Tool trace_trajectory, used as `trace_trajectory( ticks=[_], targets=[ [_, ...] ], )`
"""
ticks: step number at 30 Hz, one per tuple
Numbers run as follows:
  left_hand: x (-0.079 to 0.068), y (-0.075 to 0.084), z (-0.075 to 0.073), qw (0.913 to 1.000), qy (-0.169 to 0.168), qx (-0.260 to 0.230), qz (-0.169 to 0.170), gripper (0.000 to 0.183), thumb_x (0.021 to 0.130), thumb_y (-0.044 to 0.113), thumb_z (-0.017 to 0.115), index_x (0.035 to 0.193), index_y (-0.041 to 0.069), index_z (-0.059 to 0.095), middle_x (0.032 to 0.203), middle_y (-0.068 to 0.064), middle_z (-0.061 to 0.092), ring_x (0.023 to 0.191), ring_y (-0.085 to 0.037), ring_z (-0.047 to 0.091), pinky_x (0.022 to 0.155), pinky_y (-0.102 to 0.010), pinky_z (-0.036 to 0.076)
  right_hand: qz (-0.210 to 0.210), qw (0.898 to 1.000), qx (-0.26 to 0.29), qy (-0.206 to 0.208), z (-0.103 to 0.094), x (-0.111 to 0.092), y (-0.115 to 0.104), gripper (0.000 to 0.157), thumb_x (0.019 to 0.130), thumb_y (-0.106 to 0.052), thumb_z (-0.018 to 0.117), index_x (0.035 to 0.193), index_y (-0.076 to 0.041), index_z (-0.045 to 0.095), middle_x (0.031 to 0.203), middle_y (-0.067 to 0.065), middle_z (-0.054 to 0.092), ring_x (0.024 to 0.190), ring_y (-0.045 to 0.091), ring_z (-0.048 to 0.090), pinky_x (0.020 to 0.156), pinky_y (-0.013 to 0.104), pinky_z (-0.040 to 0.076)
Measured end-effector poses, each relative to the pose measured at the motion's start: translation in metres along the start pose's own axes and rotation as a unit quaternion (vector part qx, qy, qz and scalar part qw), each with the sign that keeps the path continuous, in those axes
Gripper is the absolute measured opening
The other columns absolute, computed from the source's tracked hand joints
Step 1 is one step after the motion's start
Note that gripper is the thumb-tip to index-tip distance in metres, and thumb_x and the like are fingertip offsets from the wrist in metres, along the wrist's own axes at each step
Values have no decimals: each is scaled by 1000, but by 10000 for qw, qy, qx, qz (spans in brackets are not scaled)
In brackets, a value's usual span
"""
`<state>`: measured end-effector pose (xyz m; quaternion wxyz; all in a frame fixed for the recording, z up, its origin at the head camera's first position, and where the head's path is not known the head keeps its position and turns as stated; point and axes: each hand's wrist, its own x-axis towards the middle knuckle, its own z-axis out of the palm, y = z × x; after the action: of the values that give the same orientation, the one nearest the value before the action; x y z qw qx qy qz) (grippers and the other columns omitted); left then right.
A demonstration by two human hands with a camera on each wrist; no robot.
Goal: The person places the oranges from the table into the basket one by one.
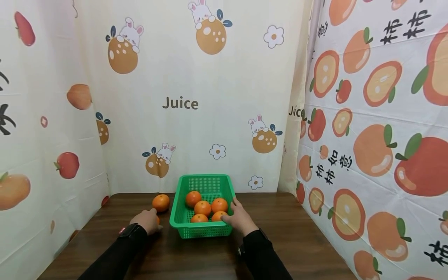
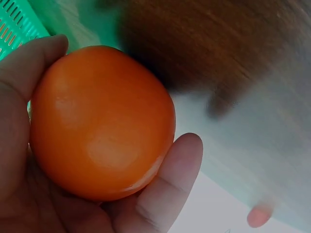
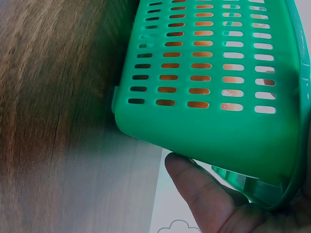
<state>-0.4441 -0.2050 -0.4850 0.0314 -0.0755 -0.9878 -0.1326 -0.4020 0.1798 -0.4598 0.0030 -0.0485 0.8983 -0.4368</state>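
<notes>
A green plastic basket (image 1: 204,179) stands on the table with several oranges (image 1: 202,209) inside. On its right side my right hand (image 1: 241,218) grips the rim, thumb over the inner side. The right wrist view shows a finger (image 3: 199,189) against the slotted outer wall. Left of the basket, my left hand (image 1: 146,221) holds an orange (image 2: 102,121) with thumb and fingers curled round it. The head view shows only a sliver of that fruit. Just beyond the left hand, one more orange (image 1: 160,203) lies on the table.
The dark wooden table (image 1: 294,241) reaches back to a printed curtain (image 1: 224,77). More fruit-patterned cloth (image 1: 378,124) hangs along the right side, and a similar sheet (image 1: 42,128) hangs on the left.
</notes>
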Motion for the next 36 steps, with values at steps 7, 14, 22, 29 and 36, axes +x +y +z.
trace_trajectory(
  ticks=[7,14,22,29,36],
  targets=[
    [-5,6,-4,10000,25,-3,12,51,86,36,87,113,0,63,88,-13,63,74,-25,62,67,-48,55,-15,10000,-37,37,0,-4,-2,81,100,-33,74,162,4,38,179,13,16,160,47,27,123,65,34],
    [-6,7,-5,10000,30,-7,9,52,85,36,88,114,0,63,89,-13,63,74,-25,61,68,-47,55,-76,10000,10,27,0,-5,-2,80,101,-31,74,162,5,37,179,14,15,160,48,26,122,66,34],
    [-2,4,-1,10000,19,-75,-17,54,84,35,88,115,-1,61,89,-15,61,74,-26,60,70,-47,55,-104,9999,29,23,0,-3,-1,81,100,-31,74,162,6,37,180,14,14,160,48,26,123,65,34],
    [-4,3,1,9996,-45,-285,40,60,77,26,92,119,-2,59,96,-19,59,77,-29,58,70,-48,54,-108,9999,51,-28,0,-3,1,80,101,-31,74,162,5,37,180,14,13,160,49,26,123,65,34],
    [-4,-1,5,9996,-31,-219,151,60,75,20,93,120,0,60,99,-20,58,78,-30,58,71,-49,55,-107,9999,-17,-19,1,0,4,81,101,-33,74,162,5,37,180,13,13,160,47,25,124,64,33]
  ],
)
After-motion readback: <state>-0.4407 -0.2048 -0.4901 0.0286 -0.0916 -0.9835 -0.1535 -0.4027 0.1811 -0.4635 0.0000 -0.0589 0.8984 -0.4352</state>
